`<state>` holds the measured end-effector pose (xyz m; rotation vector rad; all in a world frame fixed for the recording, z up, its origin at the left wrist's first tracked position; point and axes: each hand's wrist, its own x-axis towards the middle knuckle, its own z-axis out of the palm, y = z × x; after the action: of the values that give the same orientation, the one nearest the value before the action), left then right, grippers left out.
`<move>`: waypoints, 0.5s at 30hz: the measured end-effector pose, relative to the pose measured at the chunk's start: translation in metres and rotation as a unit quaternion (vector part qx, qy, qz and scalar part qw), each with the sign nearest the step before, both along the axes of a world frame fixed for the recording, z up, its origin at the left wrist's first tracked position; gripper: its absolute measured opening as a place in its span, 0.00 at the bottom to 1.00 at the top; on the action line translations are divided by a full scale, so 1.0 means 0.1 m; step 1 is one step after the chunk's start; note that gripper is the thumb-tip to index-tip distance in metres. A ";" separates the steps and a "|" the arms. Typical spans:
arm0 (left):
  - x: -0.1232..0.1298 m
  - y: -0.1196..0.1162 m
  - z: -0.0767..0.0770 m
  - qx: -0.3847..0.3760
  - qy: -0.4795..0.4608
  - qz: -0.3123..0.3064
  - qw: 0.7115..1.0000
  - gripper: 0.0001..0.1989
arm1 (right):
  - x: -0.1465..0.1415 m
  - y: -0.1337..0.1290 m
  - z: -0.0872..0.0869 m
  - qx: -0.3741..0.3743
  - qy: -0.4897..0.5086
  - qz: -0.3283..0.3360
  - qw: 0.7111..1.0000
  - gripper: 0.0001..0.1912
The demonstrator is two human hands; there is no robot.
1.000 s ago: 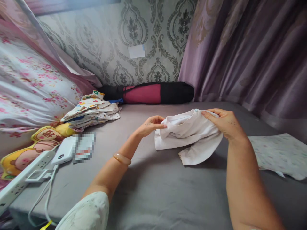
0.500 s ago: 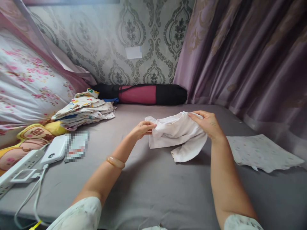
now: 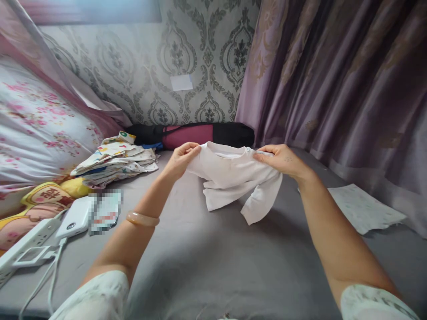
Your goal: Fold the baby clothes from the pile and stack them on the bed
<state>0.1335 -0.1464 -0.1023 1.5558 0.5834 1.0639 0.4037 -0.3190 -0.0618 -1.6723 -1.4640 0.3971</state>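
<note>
white shirt point(image 3: 230, 173) held spread over grey sheet point(image 3: 213, 266), neckline uppermost. left hand point(image 3: 183, 161): closed, pinching one shoulder. right hand point(image 3: 282, 161): closed, pinching opposite shoulder. one sleeve point(image 3: 262, 202) hangs below; contact with sheet unclear.

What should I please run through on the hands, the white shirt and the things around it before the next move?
1. Left hand gripping the white shirt: ok, thumb and fingers pinch it beside the neckline.
2. Right hand gripping the shirt: ok, it pinches the opposite shoulder.
3. Shirt body smooth: not ok, it hangs in creases between the hands.
4. Shirt's lower edge clear of the grey sheet: cannot tell from this one view.
5. Clothes pile apart from the shirt: ok, it lies off to the left.
6. White cable apart from both hands: ok.
</note>
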 end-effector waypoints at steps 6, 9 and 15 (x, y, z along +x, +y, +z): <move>-0.48 0.12 0.90 0.112 0.140 0.011 0.984 0.19 | -0.06 0.06 0.32 0.003 0.042 0.048 0.998 0.28; -0.60 0.16 0.98 0.121 0.217 -0.015 0.969 0.19 | -0.06 0.17 0.25 -0.007 0.036 0.058 0.998 0.28; -0.54 0.36 0.24 0.112 0.278 -0.095 0.949 0.20 | -0.03 0.42 -0.14 -0.049 -0.081 0.067 0.993 0.26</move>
<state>0.0796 -0.1107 -0.0784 2.0885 0.6866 0.5474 0.4005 -0.2768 -0.0753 -1.7218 -1.7067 0.4207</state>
